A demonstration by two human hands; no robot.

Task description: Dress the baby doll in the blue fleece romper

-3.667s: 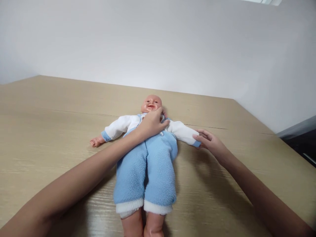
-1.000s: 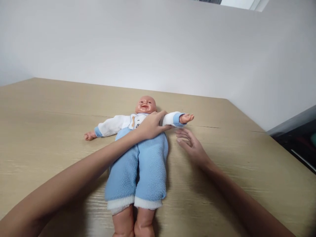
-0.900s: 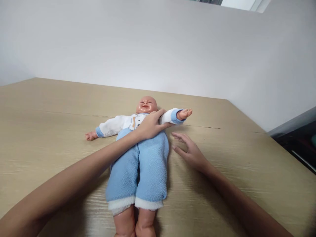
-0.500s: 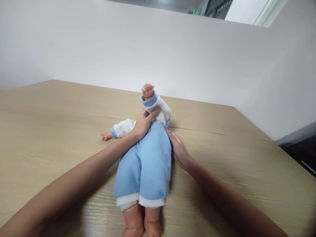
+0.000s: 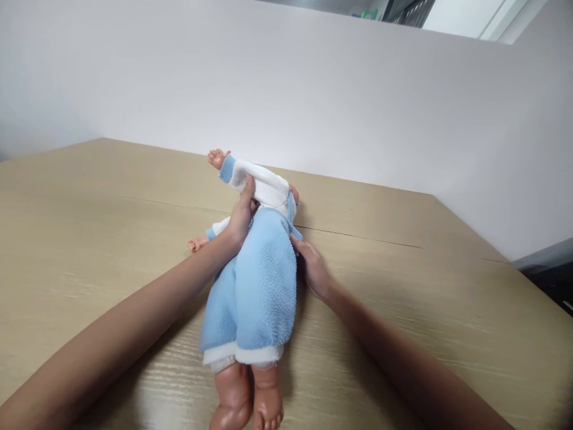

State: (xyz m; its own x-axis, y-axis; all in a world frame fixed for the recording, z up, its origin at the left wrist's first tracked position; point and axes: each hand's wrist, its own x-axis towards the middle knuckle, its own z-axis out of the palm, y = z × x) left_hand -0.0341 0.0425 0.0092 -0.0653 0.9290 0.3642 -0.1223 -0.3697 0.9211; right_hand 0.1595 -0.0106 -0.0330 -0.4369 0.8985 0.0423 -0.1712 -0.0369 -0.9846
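A baby doll (image 5: pixel 264 269) in blue fleece overalls and a white top with blue cuffs lies tilted on its side, its bare feet toward me. My left hand (image 5: pixel 244 212) is closed around its upper body, thumb up against the raised white sleeve (image 5: pixel 262 179). At the doll's right side, my right hand (image 5: pixel 313 266) has its fingers closed at the blue fabric near the waist; the fingertips are partly hidden behind it. One doll arm (image 5: pixel 199 243) sticks out to the left beneath my left wrist. Most of the doll's head is hidden.
The doll rests on a light wooden table (image 5: pixel 134 239) with a thin seam across it. A white wall (image 5: pixel 268 89) rises behind the table, with an opening at the top right. Something dark (image 5: pixel 548 283) stands beyond the table's right edge.
The doll has rolled further onto its side, toward the left. Its raised arm has swung left, and part of its head shows behind the shoulder. Both hands have shifted slightly left with it.
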